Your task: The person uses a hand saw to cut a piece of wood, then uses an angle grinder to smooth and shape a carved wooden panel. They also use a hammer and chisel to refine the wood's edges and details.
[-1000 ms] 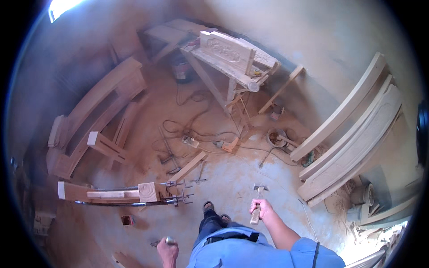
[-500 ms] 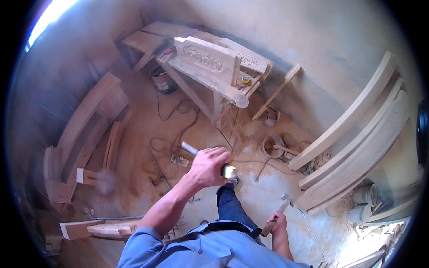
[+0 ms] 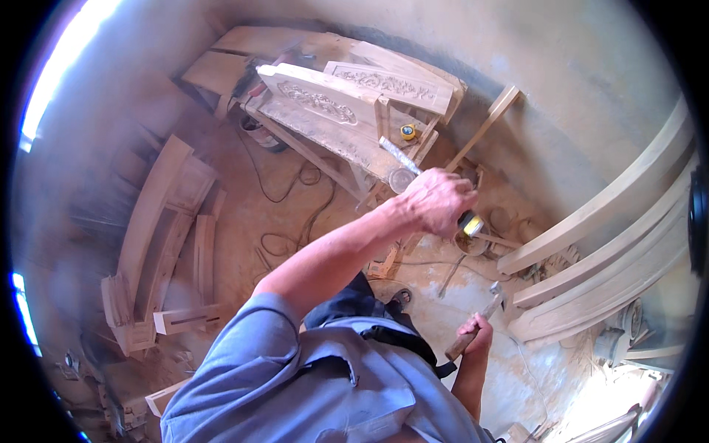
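My left hand (image 3: 443, 199) is closed round a chisel with a black-and-yellow handle (image 3: 470, 224). Its metal blade (image 3: 399, 154) points up and left, over the near end of a wooden workbench (image 3: 310, 136). Lower down on the right, my right hand (image 3: 477, 334) grips a hammer (image 3: 464, 344) by its wooden handle, head upward. On the bench, a carved wooden panel (image 3: 317, 100) stands on edge. A second carved panel (image 3: 391, 83) lies tilted behind it. A yellow tape measure (image 3: 408, 132) sits near the bench's right end.
Long curved timbers (image 3: 605, 199) lean along the right wall. A curved wooden frame (image 3: 159, 199) stands at the left. Cables (image 3: 295, 188) trail over the dusty floor. A bucket (image 3: 258, 134) is beside the bench, and a wooden bar (image 3: 484, 125) leans on the far wall.
I have come closer to the bench. My left arm has stretched forward and right with the chisel, toward the bench's near end. My right hand still holds the hammer, slightly farther forward.
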Motion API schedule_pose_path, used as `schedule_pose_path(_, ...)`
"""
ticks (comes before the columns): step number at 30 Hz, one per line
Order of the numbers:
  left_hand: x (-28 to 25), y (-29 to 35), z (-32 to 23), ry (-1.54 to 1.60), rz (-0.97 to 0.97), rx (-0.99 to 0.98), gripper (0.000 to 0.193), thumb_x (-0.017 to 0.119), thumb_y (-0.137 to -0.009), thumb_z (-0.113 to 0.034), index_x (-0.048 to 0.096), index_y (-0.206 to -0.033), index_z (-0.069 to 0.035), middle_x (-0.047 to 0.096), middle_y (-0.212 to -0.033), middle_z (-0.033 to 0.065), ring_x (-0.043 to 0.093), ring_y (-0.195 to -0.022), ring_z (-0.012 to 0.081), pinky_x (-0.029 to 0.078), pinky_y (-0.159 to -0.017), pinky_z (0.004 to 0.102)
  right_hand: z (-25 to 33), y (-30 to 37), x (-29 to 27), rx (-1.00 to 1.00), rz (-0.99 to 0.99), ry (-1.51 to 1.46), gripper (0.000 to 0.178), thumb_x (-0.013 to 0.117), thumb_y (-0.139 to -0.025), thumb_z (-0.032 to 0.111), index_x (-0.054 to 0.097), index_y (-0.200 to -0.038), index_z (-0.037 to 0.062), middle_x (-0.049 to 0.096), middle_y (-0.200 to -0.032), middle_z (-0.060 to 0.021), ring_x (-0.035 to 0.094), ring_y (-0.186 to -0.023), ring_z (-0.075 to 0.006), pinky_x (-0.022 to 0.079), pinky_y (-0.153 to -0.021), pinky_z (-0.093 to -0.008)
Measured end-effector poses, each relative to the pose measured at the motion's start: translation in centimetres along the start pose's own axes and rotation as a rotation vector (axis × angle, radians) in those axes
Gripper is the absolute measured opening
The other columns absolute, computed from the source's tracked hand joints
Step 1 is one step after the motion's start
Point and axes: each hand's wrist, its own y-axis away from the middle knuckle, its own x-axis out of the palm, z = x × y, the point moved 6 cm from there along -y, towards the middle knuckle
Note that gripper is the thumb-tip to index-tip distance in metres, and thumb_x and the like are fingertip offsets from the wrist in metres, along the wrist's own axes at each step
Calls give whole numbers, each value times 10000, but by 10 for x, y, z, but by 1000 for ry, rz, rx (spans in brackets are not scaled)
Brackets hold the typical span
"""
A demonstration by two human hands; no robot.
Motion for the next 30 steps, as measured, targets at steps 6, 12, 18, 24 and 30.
schedule_pose_path(6, 32, -37, 98, -10, 216, -57, 289, 713, -632, -230, 655, -870, -78, 652, -848, 99, 682, -840, 323, 544, -722, 448, 13, -32, 46, -66, -11, -296, 169, 625, -947, 189, 542, -805, 146, 457, -637, 57, 448, -496, -104, 440, -517, -292)
schedule_pose_path(12, 53, -41, 159, 123, 278, -2, 301, 706, -655, -239, 659, -899, -69, 665, -904, 126, 687, -888, 329, 566, -757, 443, -23, -38, 107, -231, -298, -251, 144, 631, -943, 175, 539, -841, 133, 452, -642, 49, 450, -496, -103, 431, -475, -279)
schedule_pose_path(18, 61, -54, 172, 148, 255, -62, 310, 682, -697, -194, 634, -962, -40, 640, -927, 154, 656, -924, 349, 535, -807, 448, -58, -57, 137, -63, -272, -258, 156, 639, -940, 171, 526, -835, 145, 436, -646, 47, 442, -506, -111, 415, -499, -321)
schedule_pose_path(24, 58, -60, 179, -95, 254, -82, 330, 649, -770, -165, 593, -1064, -26, 563, -1032, 142, 552, -1000, 305, 472, -873, 417, -47, -78, 151, -35, -177, -150, 183, 646, -930, 171, 503, -824, 133, 458, -664, 16, 465, -535, -144, 431, -529, -364)
schedule_pose_path(30, 62, -64, 188, 10, 273, 3, 198, 713, -698, -135, 629, -865, -72, 512, -979, 141, 646, -891, 307, 557, -697, 443, -35, -85, 144, -17, -189, -123, 119, 655, -919, 159, 544, -884, 134, 471, -673, 27, 457, -540, -134, 414, -532, -342)
